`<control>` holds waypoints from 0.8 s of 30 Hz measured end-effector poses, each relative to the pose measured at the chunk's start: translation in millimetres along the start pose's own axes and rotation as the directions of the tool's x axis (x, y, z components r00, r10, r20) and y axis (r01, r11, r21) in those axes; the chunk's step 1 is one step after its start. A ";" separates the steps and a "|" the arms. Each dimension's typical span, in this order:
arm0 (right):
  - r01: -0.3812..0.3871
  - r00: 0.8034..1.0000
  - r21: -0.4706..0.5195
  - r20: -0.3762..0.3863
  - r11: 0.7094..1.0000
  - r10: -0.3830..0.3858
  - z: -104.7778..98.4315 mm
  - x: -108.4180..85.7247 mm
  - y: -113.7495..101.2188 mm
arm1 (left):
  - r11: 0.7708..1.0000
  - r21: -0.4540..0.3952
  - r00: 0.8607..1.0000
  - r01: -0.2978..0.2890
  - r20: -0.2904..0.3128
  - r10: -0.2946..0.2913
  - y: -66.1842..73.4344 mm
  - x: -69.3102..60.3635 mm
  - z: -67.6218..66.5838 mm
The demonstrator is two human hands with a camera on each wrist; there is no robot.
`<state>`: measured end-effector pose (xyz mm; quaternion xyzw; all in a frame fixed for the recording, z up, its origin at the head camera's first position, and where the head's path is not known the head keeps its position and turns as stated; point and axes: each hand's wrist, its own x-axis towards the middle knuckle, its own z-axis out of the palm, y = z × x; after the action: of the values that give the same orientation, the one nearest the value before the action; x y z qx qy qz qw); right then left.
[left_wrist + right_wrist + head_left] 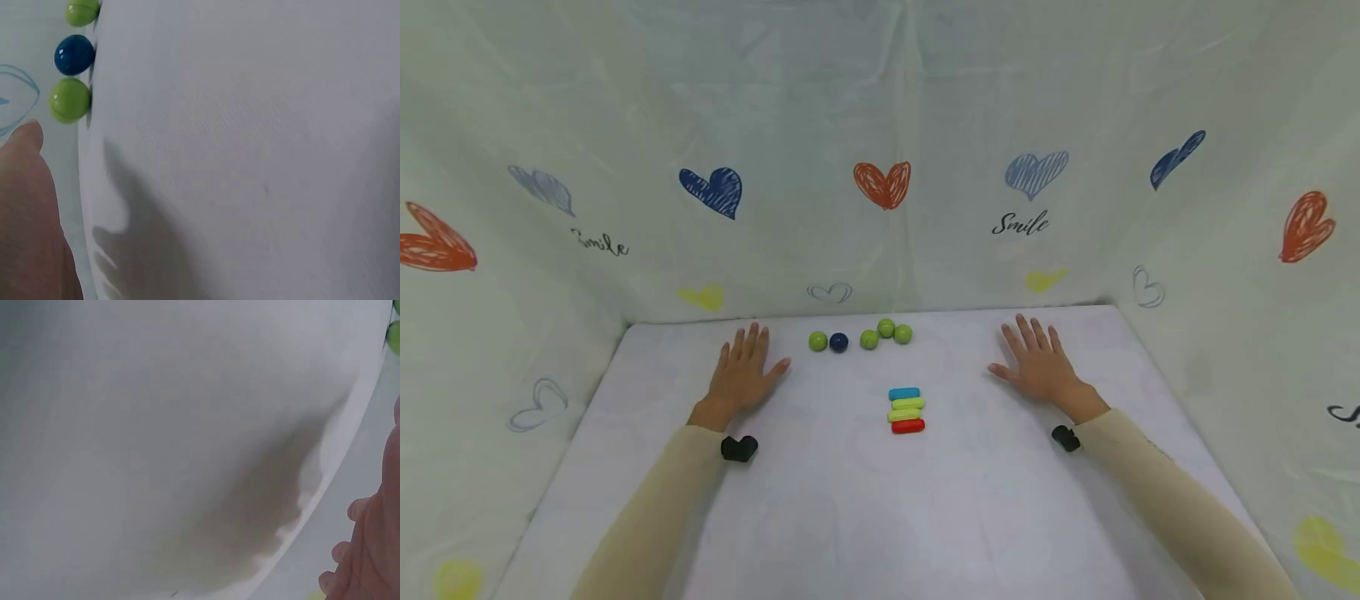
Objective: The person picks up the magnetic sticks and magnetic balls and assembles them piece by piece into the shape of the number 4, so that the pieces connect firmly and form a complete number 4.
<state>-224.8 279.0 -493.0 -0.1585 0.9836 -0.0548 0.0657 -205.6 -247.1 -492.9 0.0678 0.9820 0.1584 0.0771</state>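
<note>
My left hand [743, 377], fingers spread and straight, is at the table's back left and holds nothing. To its right are a green ball [817, 341] and a dark blue ball [838, 342], side by side; both also show in the left wrist view. Further right sit three green balls [886, 327] close together. Mid-table, short rods lie stacked in a column: a blue one [904, 393], two yellow-green ones [907, 403] and a red one [908, 426]. My right hand [1037, 367], also spread and holding nothing, is at the back right.
The white table [820, 517] ends at the back and sides against a pale curtain [790, 108] printed with hearts and "Smile" lettering. A black wrist device [739, 448] is on the left wrist and another [1066, 438] on the right.
</note>
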 end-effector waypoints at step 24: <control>0.281 0.958 -0.055 -0.047 0.958 -0.284 10.9 15.4 -103.1 | 0.995 0.013 0.995 -0.095 -0.031 0.095 49.0 15.6 12.8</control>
<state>-206.3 175.9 -492.2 -0.2975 0.9533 -0.0443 0.0264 -213.3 -194.7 -491.2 0.1122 0.9797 0.1573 0.0538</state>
